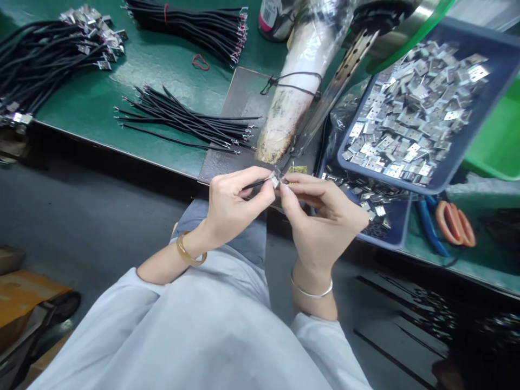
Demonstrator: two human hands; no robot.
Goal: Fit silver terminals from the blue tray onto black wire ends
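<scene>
Metal plug is sitting between the two hands, with a black cable lying at its nine o'clock side, long axis running roughly nine to three. The left hand is nearer — its thumb and forefinger are pinching the plug. The right hand is meeting it from three o'clock, thumb and fingertips almost together; whether they are gripping anything, I cannot tell. Beyond, loose cables are lying toward ten o'clock, and a blue tray is holding metal pieces toward two. Farther off, at twelve, a bottle is showing a pink-and-white label — its print too blurred to read.
</scene>
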